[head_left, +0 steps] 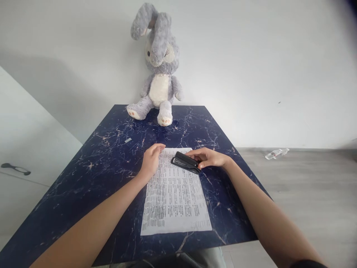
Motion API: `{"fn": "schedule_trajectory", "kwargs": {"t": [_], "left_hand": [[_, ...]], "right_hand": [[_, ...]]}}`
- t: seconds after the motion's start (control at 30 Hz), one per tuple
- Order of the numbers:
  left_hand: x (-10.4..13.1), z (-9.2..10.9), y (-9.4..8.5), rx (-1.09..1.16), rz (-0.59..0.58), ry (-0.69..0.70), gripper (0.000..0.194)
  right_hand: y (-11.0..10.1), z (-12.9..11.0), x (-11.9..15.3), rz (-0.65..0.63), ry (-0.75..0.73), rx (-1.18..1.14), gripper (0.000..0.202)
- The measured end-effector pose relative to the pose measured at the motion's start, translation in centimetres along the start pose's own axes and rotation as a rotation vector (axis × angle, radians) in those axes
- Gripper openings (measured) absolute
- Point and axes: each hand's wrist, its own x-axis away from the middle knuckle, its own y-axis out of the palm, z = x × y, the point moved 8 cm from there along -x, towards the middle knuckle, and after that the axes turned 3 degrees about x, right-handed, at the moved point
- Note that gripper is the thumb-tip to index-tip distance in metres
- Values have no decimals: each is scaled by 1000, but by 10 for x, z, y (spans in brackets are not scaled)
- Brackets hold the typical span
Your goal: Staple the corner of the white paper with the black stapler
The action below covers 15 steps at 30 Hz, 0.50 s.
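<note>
Pale wall rises behind a dark blue marbled table, and a plush rabbit sits at the far end, well beyond the work. A printed sheet of paper lies flat near the close edge of the table, and a black stapler is slanted over its upper right part, the narrow end pointing left. The right hand grips the stapler's back end between thumb and fingers. The left hand rests at the paper's upper left edge, fingers bent together; whether they pinch the sheet or only press it, I cannot tell. The step in hand seems to be placing the stapler while the paper is steadied; the next move probably calls for a firm left hand and a careful turn of the stapler. Nothing seems to block either hand: a small pale scrap lies off to the left, and clear plastic lies on the floor.
</note>
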Motion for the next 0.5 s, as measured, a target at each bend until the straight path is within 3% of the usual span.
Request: {"fn": "schedule_trajectory", "kwargs": {"t": [0.33, 0.5], "left_hand": [[1, 1, 0, -23, -2, 17, 32], [1, -1, -1, 24, 16, -7, 33]], "right_hand": [[1, -8, 0, -20, 21, 136, 69], [0, -24, -6, 127, -85, 355, 66]]}}
